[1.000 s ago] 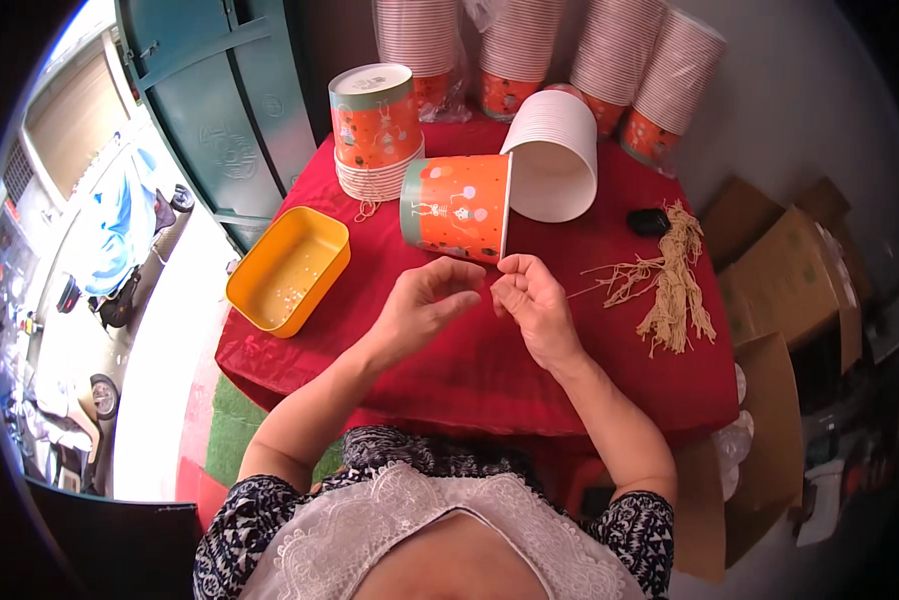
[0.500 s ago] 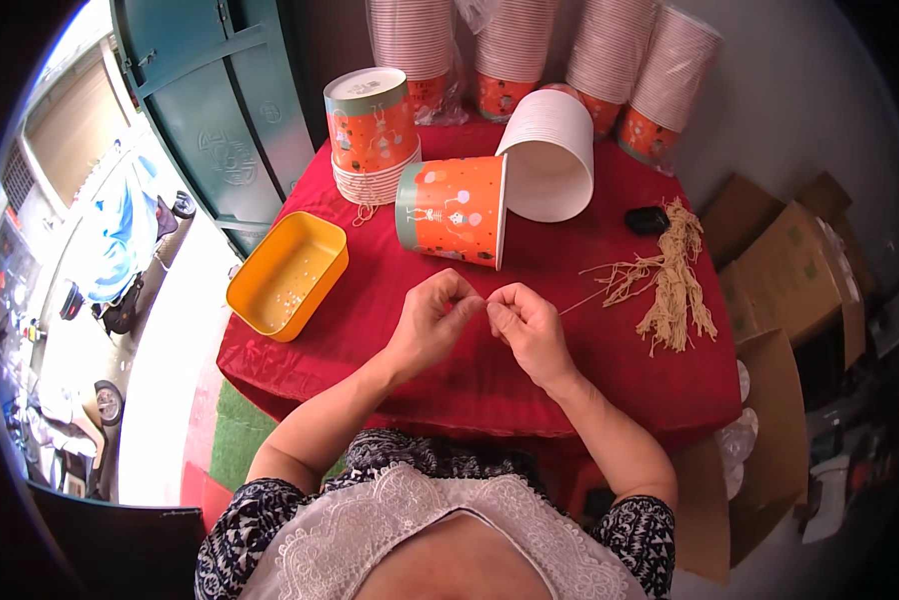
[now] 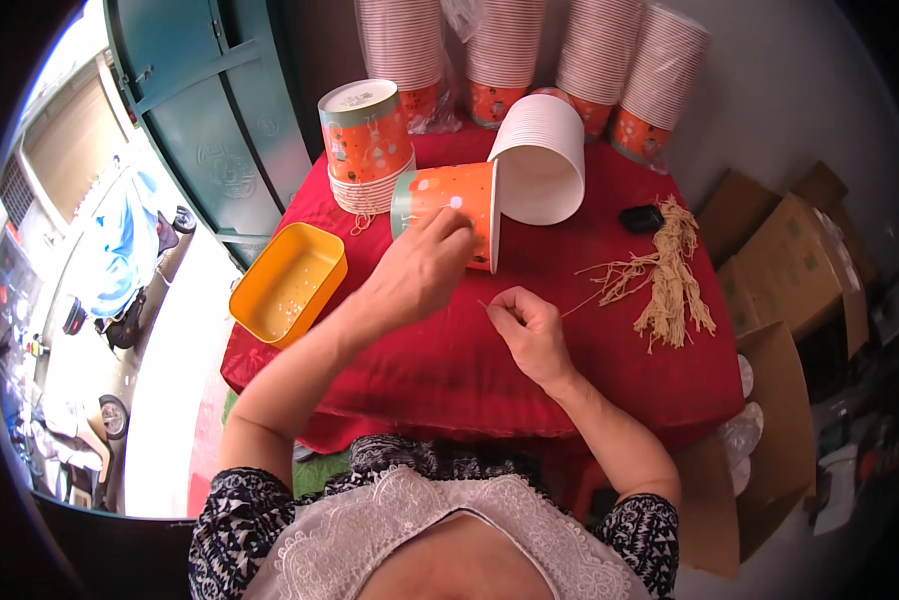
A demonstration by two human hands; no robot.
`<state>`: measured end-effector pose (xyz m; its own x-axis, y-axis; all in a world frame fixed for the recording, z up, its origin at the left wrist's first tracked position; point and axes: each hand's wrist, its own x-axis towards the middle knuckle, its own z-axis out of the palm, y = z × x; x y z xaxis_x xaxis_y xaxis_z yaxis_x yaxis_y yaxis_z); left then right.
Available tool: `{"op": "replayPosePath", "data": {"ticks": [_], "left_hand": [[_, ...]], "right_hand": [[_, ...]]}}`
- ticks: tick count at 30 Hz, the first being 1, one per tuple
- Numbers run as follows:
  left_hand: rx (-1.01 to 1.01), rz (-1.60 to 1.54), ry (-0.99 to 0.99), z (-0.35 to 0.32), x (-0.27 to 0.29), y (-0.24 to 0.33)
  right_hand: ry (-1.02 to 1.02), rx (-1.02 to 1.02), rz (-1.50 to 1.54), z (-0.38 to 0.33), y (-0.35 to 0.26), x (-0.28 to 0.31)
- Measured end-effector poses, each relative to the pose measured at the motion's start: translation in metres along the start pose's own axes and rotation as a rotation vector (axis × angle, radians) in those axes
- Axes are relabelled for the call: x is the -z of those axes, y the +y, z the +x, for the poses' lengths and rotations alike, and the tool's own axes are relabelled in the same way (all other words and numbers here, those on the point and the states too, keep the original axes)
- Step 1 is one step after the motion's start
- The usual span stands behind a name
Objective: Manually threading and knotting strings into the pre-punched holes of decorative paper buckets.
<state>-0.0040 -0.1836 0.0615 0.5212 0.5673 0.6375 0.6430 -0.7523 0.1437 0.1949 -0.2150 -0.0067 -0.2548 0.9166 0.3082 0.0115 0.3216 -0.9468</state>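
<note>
Left hand (image 3: 422, 272) curled, fingertips touching the orange paper cup (image 3: 452, 208) lying on its side mid-table, right hand (image 3: 530, 328) pinching a thin straw strand (image 3: 582, 306) just beside it, straw bundle (image 3: 673, 275) near the red table's (image 3: 450, 370) right edge, yellow tray (image 3: 288, 283) overhanging the left edge.

Left hand (image 3: 422, 268) hides part of orange cup (image 3: 452, 205); stacked cups (image 3: 530, 40) cropped at top.

1. You sit at a small home workshop, by the look of the table (image 3: 490, 370) under its red cloth.
2. Tall stacks of paper cups (image 3: 660, 70) line its far edge.
3. Cardboard boxes (image 3: 790, 270) crowd its right edge.
4. A teal door (image 3: 210, 110) stands past its left corner.
</note>
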Motion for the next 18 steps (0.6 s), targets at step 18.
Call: {"op": "replayPosePath", "data": {"ticks": [18], "left_hand": [[0.087,-0.103,-0.091,0.0,0.043,-0.004]], "right_hand": [[0.185,0.273,-0.055,-0.021,-0.051,-0.001]]}}
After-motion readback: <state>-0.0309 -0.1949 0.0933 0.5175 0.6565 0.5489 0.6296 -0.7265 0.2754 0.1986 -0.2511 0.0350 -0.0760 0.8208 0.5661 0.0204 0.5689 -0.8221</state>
